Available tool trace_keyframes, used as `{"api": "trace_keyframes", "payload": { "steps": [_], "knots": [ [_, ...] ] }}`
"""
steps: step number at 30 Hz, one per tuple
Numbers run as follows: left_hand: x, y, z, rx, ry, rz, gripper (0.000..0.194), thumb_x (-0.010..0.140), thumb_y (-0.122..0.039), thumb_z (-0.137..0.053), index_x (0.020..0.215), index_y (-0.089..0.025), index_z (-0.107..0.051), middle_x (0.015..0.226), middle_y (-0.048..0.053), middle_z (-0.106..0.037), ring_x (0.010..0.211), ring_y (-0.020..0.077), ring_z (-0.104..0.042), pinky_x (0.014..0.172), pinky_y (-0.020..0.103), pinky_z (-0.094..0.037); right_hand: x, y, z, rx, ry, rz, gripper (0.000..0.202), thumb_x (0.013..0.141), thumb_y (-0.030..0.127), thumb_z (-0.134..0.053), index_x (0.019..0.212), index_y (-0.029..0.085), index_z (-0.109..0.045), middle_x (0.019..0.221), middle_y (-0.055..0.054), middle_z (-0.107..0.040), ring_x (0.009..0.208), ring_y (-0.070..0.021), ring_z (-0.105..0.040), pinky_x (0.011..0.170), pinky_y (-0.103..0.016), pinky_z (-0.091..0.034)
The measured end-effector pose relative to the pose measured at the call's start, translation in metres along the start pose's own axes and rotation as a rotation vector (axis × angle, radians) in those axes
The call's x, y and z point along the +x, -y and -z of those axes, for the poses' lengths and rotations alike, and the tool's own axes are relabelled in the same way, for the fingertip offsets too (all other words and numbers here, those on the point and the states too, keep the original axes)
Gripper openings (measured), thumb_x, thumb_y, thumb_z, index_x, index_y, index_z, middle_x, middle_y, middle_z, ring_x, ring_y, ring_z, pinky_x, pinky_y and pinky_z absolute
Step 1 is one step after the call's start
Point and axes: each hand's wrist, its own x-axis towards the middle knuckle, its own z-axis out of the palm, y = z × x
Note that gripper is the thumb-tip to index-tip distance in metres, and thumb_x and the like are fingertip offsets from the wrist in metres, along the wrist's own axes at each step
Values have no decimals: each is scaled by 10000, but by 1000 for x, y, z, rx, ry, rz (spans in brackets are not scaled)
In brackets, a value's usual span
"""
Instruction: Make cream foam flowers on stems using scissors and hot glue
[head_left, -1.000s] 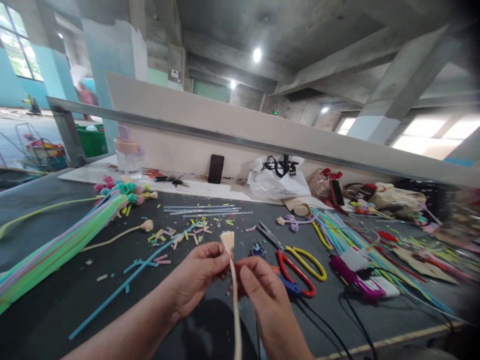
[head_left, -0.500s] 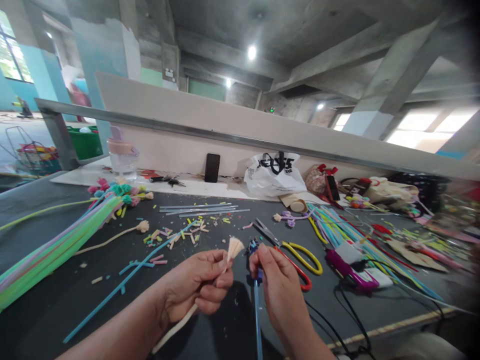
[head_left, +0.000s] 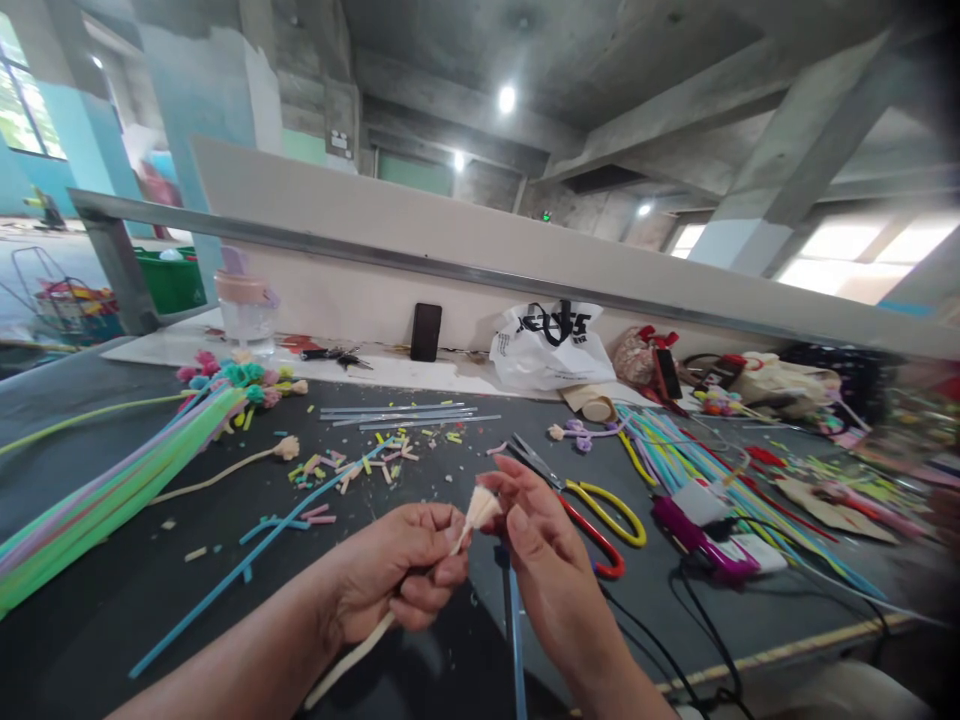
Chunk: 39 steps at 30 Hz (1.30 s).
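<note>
My left hand [head_left: 420, 565] is closed on a cream-coloured cord-like stem [head_left: 349, 662], pinched just below its flared, brush-like tip [head_left: 482, 507]. The stem's lower end hangs down toward the front. Curved fingers of my right hand [head_left: 546, 560] are apart beside that tip; whether they touch it I cannot tell. Below the right hand a translucent blue stick [head_left: 515, 640] runs down from a dark blue part, mostly hidden by the hand. Scissors [head_left: 592, 510] with one yellow and one red handle lie open just right of my right hand.
Cut tube bits [head_left: 375, 465] and a long blue strip [head_left: 217, 600] lie left of centre. Colourful stems with fluffy heads [head_left: 251, 378] are at the left. A purple device [head_left: 701, 540] with cables and more strips [head_left: 660, 450] are at the right. Clear sticks [head_left: 405, 415], a phone [head_left: 426, 332] and a white bag [head_left: 551, 350] are behind.
My right hand has left the dark blue part, moved up and opened beside the cream tip. My left hand has shifted the tip slightly to the right.
</note>
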Motion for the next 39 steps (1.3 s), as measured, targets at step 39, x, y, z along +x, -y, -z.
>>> {"api": "trace_keyframes", "payload": {
  "steps": [39],
  "knots": [
    [10, 9, -7, 502, -387, -226, 133, 719, -212, -563, 824, -143, -517, 580, -45, -484, 458, 60, -440, 362, 146, -353, 2, -10, -4, -414, -31, 61, 136, 765, 319, -627, 803, 198, -579, 745, 1, -567, 650, -140, -511, 613, -260, -415]
  ]
}}
